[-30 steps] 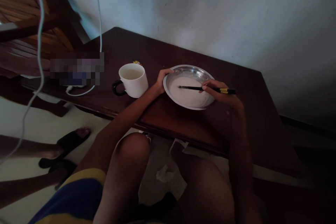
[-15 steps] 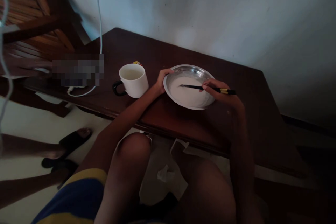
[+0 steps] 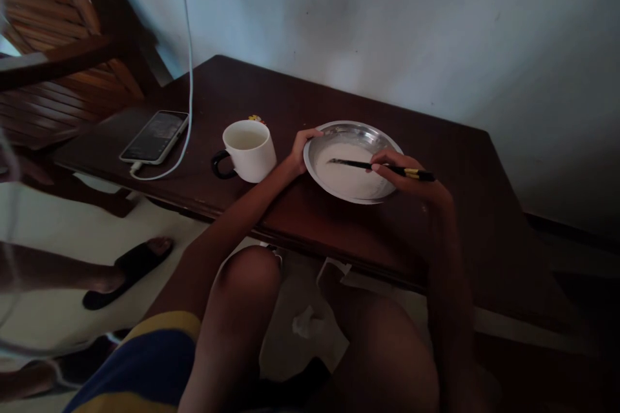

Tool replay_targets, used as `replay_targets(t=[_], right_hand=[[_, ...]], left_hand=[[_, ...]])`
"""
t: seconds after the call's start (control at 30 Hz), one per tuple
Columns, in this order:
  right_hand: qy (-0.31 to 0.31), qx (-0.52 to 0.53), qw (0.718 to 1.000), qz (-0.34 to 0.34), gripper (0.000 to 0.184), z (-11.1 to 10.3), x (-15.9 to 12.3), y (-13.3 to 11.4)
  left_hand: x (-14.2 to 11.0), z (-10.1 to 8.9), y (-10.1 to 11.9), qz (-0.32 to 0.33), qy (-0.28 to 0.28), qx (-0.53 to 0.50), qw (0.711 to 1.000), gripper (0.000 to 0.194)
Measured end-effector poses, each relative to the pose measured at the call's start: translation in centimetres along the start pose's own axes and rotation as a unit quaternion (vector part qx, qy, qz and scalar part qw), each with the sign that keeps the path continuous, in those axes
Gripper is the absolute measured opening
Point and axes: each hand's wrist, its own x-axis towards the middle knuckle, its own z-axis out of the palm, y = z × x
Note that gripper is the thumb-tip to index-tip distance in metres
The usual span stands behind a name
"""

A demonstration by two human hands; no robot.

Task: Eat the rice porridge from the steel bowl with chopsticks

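A shallow stainless steel bowl (image 3: 317,177) holds a pale, whitish mixture (image 3: 346,171) on the dark wooden table. My left hand (image 3: 303,150) grips the bowl's left rim, thumb side over the edge. Black chopsticks with gold bands (image 3: 351,163) are pinched in my right hand (image 3: 400,169) above the bowl's right side. Their tips reach into the mixture; whether there are one or two sticks is hard to make out. Left of my left hand stands a white mug (image 3: 254,158) with a black handle and some pale liquid inside.
A phone (image 3: 154,139) with a white cable (image 3: 190,71) plugged in lies on the table (image 3: 271,87) at the left. Behind the mug is a small yellow-red item (image 3: 256,119). A wooden chair (image 3: 72,55) and another person's sandalled foot (image 3: 138,264) are at the left.
The other person's hand has drawn back left from the phone, and a foot at lower left has shifted. My hands, the bowl and the chopsticks look nearly the same.
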Motion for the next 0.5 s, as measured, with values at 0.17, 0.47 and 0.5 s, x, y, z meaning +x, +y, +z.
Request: replay_targets(t=[0.17, 0.47, 0.5], right_hand=[[0.073, -0.018, 0.995, 0.069, 0.031, -2.6, -1.2, 1.0], [-0.038, 0.036, 0.999, 0.011, 0.029, -0.8, -0.6, -0.6], [-0.022, 0.028, 0.999, 0.015, 0.027, -0.5, -0.3, -0.4]], left_hand=[[0.2, -0.1, -0.1, 0.002, 0.014, -0.001, 1.0, 0.021], [-0.3, 0.4, 0.1, 0.013, 0.009, -0.014, 1.0, 0.023], [-0.3, 0.4, 0.1, 0.013, 0.008, -0.016, 1.0, 0.023]])
